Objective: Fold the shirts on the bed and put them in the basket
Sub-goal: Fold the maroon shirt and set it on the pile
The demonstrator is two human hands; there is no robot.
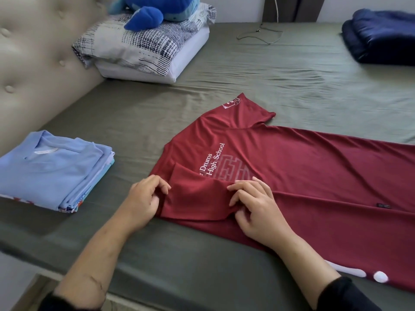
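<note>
Pinching the near sleeve of the red shirt (292,176), both hands work at 6 o'clock in the view. The left hand (143,200) has a narrow grip: thumb and curled fingers nip the sleeve's shoulder end. The right hand (256,205) does the same at the sleeve's cuff end, fingers bent and thumb tucked against the cloth, so the sleeve lies folded inward over the shirt's chest.

The shirt is a thin, smooth, slightly shiny knit, dark red, lying flat on the bed (258,70) with its collar end toward 9 o'clock and its body running off toward 3 o'clock. White lettering reads "Drums" and "High School", partly hidden by the folded sleeve, above a pale maze-like square print. The far sleeve, at 12 o'clock from the hands, carries a small white emblem. Soft creases run along the body.

The bed wears a wrinkled olive sheet. At 9 o'clock lies a folded stack (51,169) of pale blue shirts, apart from the red one. At 11 o'clock sit pillows (143,46), one in a black-and-white print, with a blue plush (152,12) on top. At 2 o'clock rests a folded navy blanket (381,37). A padded beige headboard (33,63) with buttons stands at 10 o'clock.
</note>
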